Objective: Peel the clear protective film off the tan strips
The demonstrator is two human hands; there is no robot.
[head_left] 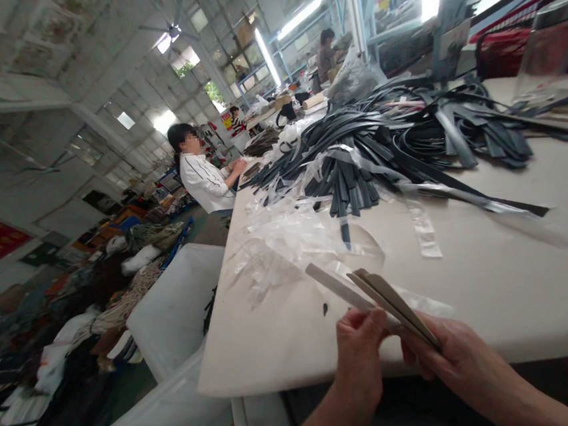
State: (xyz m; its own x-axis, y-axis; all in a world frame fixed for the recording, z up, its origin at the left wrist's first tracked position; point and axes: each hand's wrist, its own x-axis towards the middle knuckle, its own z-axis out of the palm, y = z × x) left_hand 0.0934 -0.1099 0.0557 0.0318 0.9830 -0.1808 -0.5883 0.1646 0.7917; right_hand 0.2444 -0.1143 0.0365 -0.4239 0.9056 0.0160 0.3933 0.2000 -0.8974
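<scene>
I see my left hand [358, 353] raised over the near edge of the worktop [495, 273], knuckles toward me, its grip pinched together on the near end of a pale flat strip [332, 286] that angles up and away to the left. My right hand [451, 357] sits just beside it, palm turned inward, grip clamped on a thin bundle of tan strips [390, 300] fanned slightly at their far ends. These strips look stiff, narrow and matte. Farther along the worktop from my hands lie clear plastic wrappers [296, 232], then a sprawling heap of dark straps [382, 143]. A person in white [203, 177] sits at the worktop's far left side.
</scene>
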